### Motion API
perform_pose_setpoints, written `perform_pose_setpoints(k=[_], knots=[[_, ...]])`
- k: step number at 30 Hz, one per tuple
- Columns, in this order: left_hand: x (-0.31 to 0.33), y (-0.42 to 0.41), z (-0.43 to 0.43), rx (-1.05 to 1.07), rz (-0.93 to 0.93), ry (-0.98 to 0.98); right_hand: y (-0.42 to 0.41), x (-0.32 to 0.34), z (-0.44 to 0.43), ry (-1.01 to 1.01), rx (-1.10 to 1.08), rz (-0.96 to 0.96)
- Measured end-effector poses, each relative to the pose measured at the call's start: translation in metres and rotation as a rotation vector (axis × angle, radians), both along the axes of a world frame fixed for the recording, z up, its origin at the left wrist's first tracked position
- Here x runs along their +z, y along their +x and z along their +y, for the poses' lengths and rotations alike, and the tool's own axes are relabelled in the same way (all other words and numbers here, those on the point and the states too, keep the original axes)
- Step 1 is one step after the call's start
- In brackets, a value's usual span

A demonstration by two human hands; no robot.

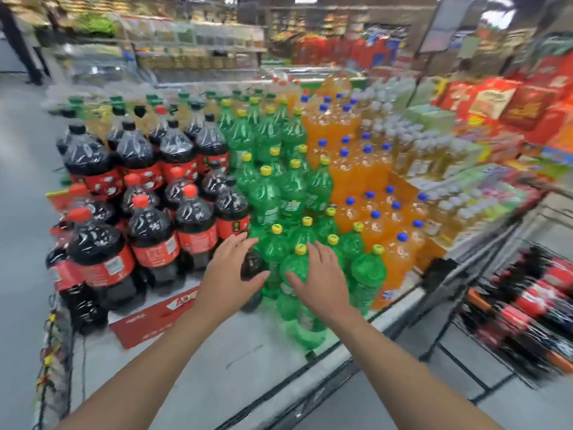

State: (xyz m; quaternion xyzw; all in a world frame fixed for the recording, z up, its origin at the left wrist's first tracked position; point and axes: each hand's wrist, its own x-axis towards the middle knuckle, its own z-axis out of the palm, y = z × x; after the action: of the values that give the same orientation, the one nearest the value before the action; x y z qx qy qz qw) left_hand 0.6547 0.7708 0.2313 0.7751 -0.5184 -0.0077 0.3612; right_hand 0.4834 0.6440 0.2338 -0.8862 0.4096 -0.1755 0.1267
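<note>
Bright, even store light is filling the frame | white glare is streaking the cola bottles [136, 150] left of centre | motion blur is smearing everything, worst at right and top edges | edges are bowing

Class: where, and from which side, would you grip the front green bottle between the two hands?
Grip the green bottle probably at its broad shoulder below the cap, one hand each side, from the open front: it stands upright, other bottles crowd behind, and the left hand and right hand flank it.
</note>
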Motion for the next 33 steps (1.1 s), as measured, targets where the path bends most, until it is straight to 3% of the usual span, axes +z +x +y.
perform_pose_setpoints(k=[8,17,24,33], knots=[[0.036,-0.109,-0.056,-0.267,-0.098,0.015,-0.169,0.032,-0.018,-0.057,-0.346,0.057],[0.015,-0.327,-0.146,-0.646,-0.056,0.081,-0.402,0.014,-0.013,0.049,-0.702,0.092],[-0.026,-0.481,-0.178,-0.783,0.022,0.258,-0.546,-0.015,-0.005,0.184,-0.762,0.102],[-0.062,-0.576,-0.211,-0.825,0.033,0.353,-0.629,-0.063,-0.035,0.308,-0.79,0.021]])
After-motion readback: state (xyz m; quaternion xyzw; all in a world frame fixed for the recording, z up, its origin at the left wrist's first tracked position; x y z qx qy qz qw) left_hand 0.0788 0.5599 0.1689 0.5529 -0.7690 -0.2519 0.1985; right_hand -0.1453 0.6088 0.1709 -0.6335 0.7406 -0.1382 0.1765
